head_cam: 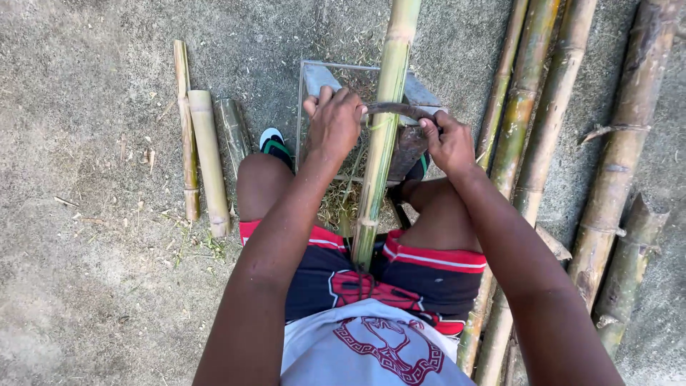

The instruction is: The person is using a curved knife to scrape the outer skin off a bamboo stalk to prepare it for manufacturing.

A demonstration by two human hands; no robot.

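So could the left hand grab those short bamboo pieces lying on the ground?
Probably yes. The short bamboo pieces lie by the left knee with bare ground between, but the left hand is gripping the curved blade now.

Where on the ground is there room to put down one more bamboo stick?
The bare concrete left of the short cut bamboo pieces is free, and the patch above them too. It is crowded on the right, where long bamboo poles lie side by side, and in the middle, around the metal stand and the person's legs.
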